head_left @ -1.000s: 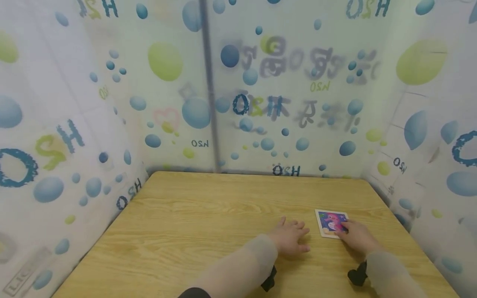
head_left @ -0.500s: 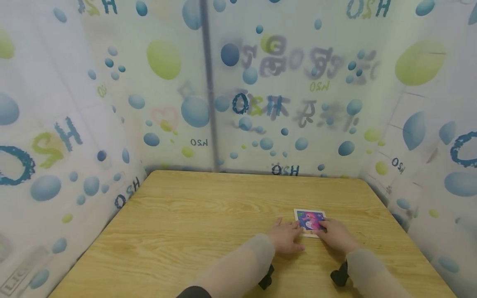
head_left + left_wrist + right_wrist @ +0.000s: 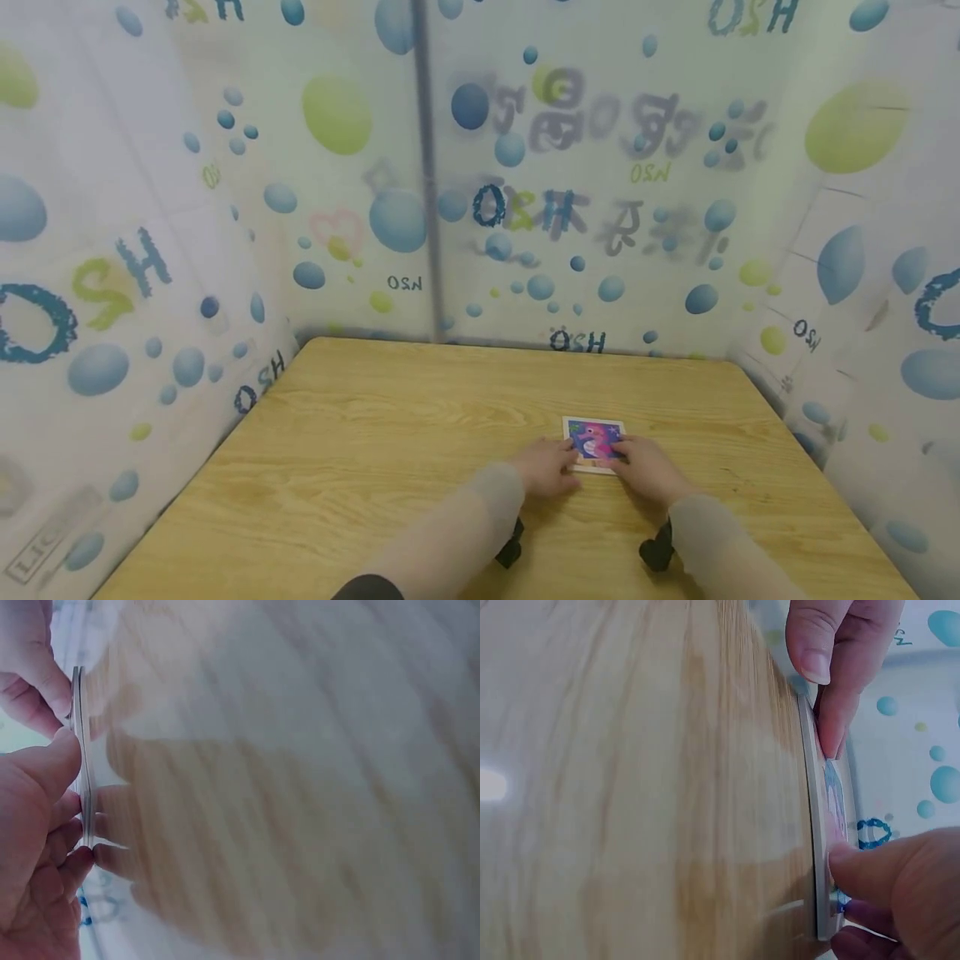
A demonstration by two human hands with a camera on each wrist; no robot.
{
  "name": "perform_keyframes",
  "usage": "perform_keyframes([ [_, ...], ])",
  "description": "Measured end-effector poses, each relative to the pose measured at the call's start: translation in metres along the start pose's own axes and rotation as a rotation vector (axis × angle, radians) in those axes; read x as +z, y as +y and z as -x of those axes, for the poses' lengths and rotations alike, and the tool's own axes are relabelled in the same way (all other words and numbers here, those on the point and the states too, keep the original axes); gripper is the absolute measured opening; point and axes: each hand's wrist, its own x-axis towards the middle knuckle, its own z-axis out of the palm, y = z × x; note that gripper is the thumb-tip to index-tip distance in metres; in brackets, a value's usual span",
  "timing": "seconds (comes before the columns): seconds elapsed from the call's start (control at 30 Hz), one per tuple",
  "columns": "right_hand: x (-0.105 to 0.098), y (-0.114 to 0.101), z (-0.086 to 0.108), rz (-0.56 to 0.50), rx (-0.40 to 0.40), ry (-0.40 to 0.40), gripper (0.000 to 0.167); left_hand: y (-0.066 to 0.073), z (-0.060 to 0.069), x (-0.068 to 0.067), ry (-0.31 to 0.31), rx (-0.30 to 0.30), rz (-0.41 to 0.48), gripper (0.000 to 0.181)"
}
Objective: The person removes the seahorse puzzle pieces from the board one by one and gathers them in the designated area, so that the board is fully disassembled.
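A square seahorse picture card (image 3: 592,442) lies on the table, pink on blue inside a pale border. My left hand (image 3: 545,468) is at its left edge; in the right wrist view those fingertips touch the card with the thumb off its face. On the opposite side my right hand (image 3: 652,471) holds the right edge. Its thumb presses the card's face in the right wrist view, with the other fingers curled at the edge and partly hidden. Seen edge-on in the left wrist view, the card shows a thin layered rim.
The wood-grain table (image 3: 390,467) reaches back to a pale curtain (image 3: 360,250) printed with blue and green drops, which also hangs at both sides. A black wrist mount (image 3: 657,550) sits under the right sleeve, another (image 3: 510,546) under the left.
My right hand has slid the card leftward across the table to the left hand. The left hand has shifted slightly left, its fingers now at the card's left edge.
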Motion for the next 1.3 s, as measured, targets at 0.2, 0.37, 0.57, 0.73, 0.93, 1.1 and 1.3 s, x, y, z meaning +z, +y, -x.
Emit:
perform_keyframes([
  [0.2,0.005,-0.015,-0.005,-0.004,-0.034,0.015,0.034,-0.017,0.009,-0.002,0.002,-0.005,0.020,0.056],
  [0.37,0.010,-0.028,-0.011,-0.032,-0.034,-0.010,0.035,-0.030,0.024,-0.008,-0.010,-0.020,0.052,0.056],
  [0.57,0.017,-0.043,-0.022,-0.040,-0.045,-0.034,0.035,-0.049,0.037,-0.010,0.015,-0.026,0.029,0.054],
  [0.73,0.021,-0.057,-0.028,-0.044,-0.066,-0.058,0.035,-0.064,0.048,-0.012,0.011,-0.029,0.044,0.054],
  [0.93,0.026,-0.070,-0.031,-0.049,-0.100,-0.075,0.034,-0.074,0.062,-0.016,0.007,-0.037,0.046,0.053],
  [1.1,0.028,-0.077,-0.029,-0.068,-0.138,-0.081,0.034,-0.077,0.073,-0.019,0.005,-0.037,0.025,0.052],
  [1.3,0.030,-0.083,-0.026,-0.077,-0.170,-0.083,0.033,-0.078,0.085,-0.019,-0.011,-0.063,0.056,0.054],
])
